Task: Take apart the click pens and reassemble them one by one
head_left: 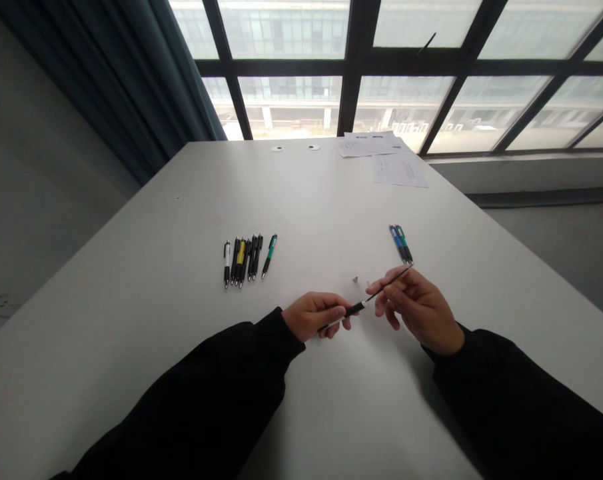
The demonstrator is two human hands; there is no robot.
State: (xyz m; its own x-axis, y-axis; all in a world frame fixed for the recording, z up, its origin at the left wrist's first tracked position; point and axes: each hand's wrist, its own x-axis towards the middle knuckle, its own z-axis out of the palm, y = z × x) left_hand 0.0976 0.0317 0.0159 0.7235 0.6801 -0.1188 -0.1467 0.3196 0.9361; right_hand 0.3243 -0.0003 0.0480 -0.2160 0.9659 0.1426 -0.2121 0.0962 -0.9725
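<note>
Dark-framed windows point(286, 33) back a white table point(301, 200), its far edge well beyond a slim black pen barrel point(355, 309). Closed around that barrel is the left hand point(314, 315); the right hand point(421, 310), lower fingers loosely spread, pinches a thin dark refill point(374, 295) at the barrel's end. Beyond the barrel, left, lie one white pen point(226, 260), one yellow pen point(241, 252), one green pen point(270, 255) and several black pens point(252, 259); right, two pens, blue and green point(402, 238).

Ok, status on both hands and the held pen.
Left hand gripping black pen. Right hand on thin refill, jutting from pen's end. Small loose piece on table, beyond pen.
</note>
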